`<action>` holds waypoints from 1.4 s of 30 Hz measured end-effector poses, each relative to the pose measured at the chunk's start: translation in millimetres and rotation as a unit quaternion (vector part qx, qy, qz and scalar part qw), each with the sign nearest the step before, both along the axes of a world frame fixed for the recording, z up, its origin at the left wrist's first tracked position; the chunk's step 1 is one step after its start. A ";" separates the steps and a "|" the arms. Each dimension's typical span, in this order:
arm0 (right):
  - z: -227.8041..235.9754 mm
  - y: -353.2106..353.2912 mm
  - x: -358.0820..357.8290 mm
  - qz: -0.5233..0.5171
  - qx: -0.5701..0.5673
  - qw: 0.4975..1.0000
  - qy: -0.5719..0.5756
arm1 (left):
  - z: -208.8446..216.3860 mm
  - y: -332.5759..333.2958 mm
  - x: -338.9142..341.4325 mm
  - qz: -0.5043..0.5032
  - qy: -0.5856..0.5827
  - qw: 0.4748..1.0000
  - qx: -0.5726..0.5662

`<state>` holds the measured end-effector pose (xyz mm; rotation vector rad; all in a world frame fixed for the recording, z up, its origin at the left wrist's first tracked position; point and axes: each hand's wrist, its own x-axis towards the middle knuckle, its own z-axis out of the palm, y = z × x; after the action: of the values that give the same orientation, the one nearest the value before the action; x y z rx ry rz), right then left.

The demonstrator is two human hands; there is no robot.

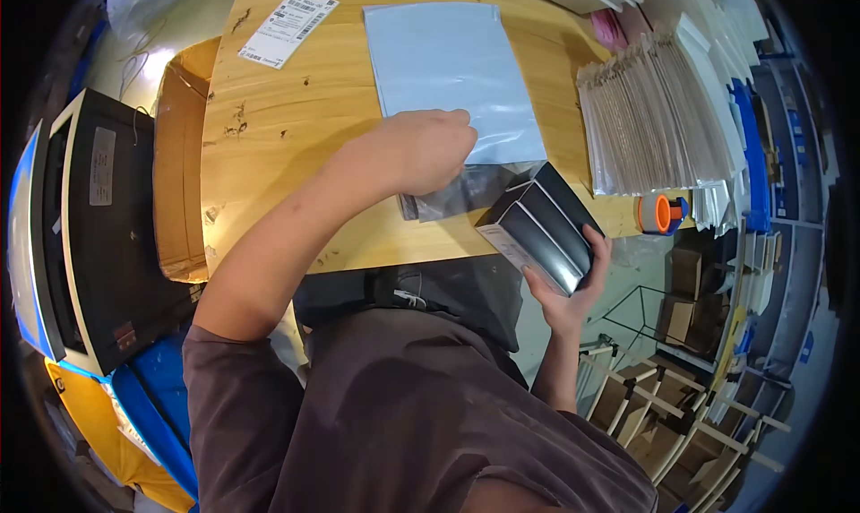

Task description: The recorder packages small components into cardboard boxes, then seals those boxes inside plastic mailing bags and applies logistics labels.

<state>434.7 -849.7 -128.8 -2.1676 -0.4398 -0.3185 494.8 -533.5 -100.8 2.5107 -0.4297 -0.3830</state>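
On the yellow wooden surface [269, 159], a white paper label [288, 27] lies loose far left; the left hand [428, 150] curls over a pale-blue plastic bag [446, 65], grip unclear; near right, the right hand [573, 309] clasps unbagged glossy black boxes [544, 226].

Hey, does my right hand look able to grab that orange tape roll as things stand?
Probably not while full: your right hand grips glossy black packaging. Otherwise the way looks free, with the orange tape roll nearby at the table's right side.
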 end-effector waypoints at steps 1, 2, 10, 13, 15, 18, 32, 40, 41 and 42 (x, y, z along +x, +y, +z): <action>2.4 2.2 3.7 0.012 0.023 1.000 -0.005 | -1.0 -0.1 -0.5 -0.007 -0.028 0.999 0.017; 4.5 4.9 7.8 0.024 0.046 0.999 -0.010 | -1.4 0.3 -1.1 -0.013 -0.057 0.998 0.035; 0.4 27.1 24.2 0.092 -0.031 0.995 0.020 | -7.7 -4.2 -3.3 0.046 -0.255 0.966 0.005; 2.4 30.7 20.1 0.081 -0.031 0.996 0.026 | -8.7 -16.2 -0.4 0.119 -0.396 0.910 -0.020; 7.6 37.8 18.9 0.077 -0.029 0.996 0.035 | -6.5 -18.9 2.0 0.113 -0.412 0.904 -0.014; 12.5 48.8 15.4 0.068 -0.019 0.996 0.059 | -5.5 -20.2 3.3 0.097 -0.457 0.884 0.012; 17.9 58.1 20.8 0.064 -0.022 0.996 0.053 | -10.2 -12.7 5.9 0.242 -0.444 0.857 0.103; 29.4 54.9 27.3 0.096 -0.017 0.994 0.053 | -6.4 -25.6 11.1 0.241 -0.498 0.832 0.030; 32.0 55.5 26.3 0.110 -0.012 0.992 0.055 | -6.7 -22.7 10.8 0.242 -0.485 0.840 0.035; 33.8 56.1 25.2 0.124 -0.006 0.991 0.058 | -7.1 -19.9 10.5 0.243 -0.471 0.847 0.041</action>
<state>459.8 -793.6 -95.0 -2.1014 -0.6387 -0.0522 505.3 -553.4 -107.9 2.6049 -0.0982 1.0893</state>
